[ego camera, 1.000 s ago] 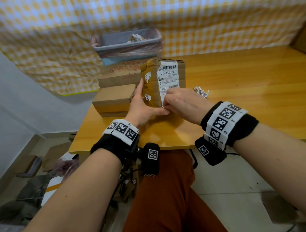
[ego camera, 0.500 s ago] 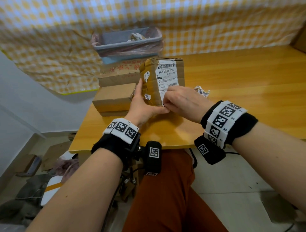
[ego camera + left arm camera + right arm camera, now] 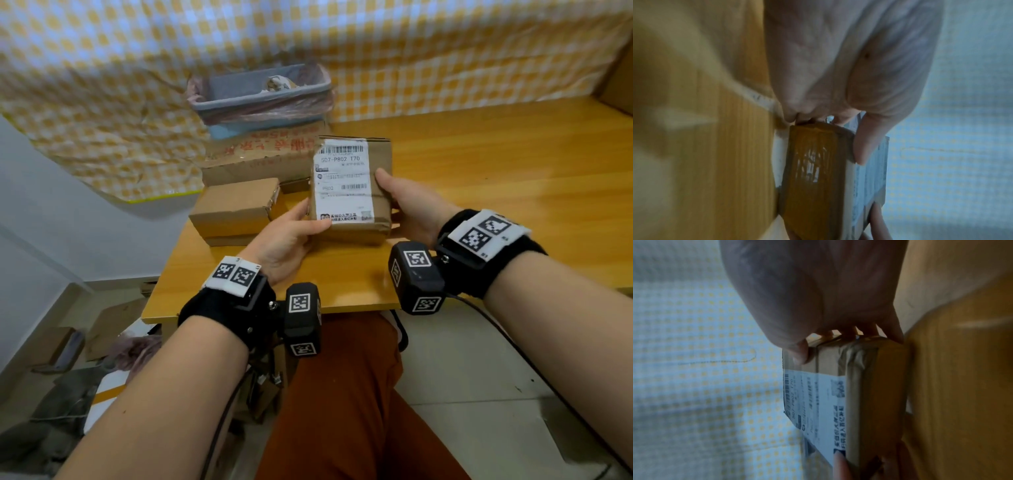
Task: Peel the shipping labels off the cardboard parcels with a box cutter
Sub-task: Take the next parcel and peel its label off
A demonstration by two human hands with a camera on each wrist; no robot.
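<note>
A taped cardboard parcel [image 3: 380, 192] is held between both hands above the wooden table [image 3: 513, 178], its top face tilted toward me. A white shipping label [image 3: 342, 181] with barcodes covers most of that face. My left hand [image 3: 291, 233] grips the parcel's near left corner, thumb lying on the label's lower edge. My right hand [image 3: 407, 202] grips the right side, thumb on top beside the label. The left wrist view shows the parcel's [image 3: 813, 170] brown side and the right wrist view its label [image 3: 818, 405]. No box cutter is in view.
A smaller plain box [image 3: 236, 209] lies left of the held parcel, with a larger printed carton [image 3: 260, 154] behind it. A grey bin [image 3: 260, 92] lined with a pink bag stands at the back against a checked cloth. Cardboard scraps lie on the floor at the left.
The parcel stood on edge with my right fingers at the label's lower corner. Now it is turned label-up, my right hand has moved to its right side, and the left grips its near corner.
</note>
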